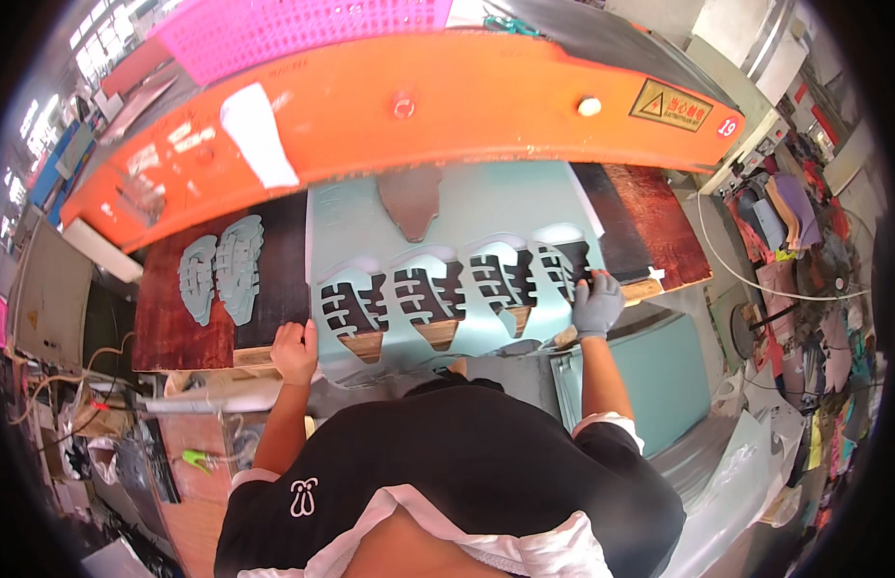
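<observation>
Head view looks down on a pale teal sheet (466, 207) spread over the dark bench (649, 217), under the orange press beam (409, 116); four sole-shaped cut-outs run along the sheet's near edge, one more sits nearer the beam; uncut sheet remains beyond them, so by my reading the cutting is partway done; left hand (295, 352), bare, grips the sheet's near-left corner, fingers curled shut on it; right hand (596, 303), gloved, presses on the sheet's right edge, fingers bent, grip unclear; two cut teal pieces (221, 270) lie left of the sheet, apart from it.
</observation>
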The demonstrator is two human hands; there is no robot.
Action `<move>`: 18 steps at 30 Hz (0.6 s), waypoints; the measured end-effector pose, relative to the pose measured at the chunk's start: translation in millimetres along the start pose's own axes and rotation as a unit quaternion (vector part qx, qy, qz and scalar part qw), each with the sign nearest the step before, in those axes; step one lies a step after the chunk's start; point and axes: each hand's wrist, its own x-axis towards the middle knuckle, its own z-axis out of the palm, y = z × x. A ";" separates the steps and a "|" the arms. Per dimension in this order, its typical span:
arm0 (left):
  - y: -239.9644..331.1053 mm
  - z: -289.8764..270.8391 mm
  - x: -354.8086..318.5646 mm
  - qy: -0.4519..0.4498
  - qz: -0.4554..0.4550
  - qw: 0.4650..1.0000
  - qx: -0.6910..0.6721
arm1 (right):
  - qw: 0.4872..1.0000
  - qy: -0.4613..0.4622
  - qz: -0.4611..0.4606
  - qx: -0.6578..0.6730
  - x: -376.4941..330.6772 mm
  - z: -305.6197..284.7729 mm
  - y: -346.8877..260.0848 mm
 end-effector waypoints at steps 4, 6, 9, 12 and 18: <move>-9.1 8.3 -6.0 0.007 -0.035 0.999 0.037 | 0.974 0.036 -0.093 0.203 41.2 6.6 6.6; -13.8 12.3 -5.1 0.027 -0.022 0.999 0.040 | 0.942 0.025 0.015 0.334 92.7 -4.3 3.8; -17.6 15.6 -8.2 0.048 -0.026 0.997 0.050 | 0.867 0.068 0.067 0.489 163.3 -24.3 -0.8; -18.2 16.1 -13.4 0.069 -0.034 0.994 0.077 | 0.793 0.035 0.028 0.608 162.5 -27.1 17.2; -11.4 12.5 -22.8 0.071 -0.075 0.989 0.105 | 0.974 -0.011 0.021 0.226 68.6 5.6 97.3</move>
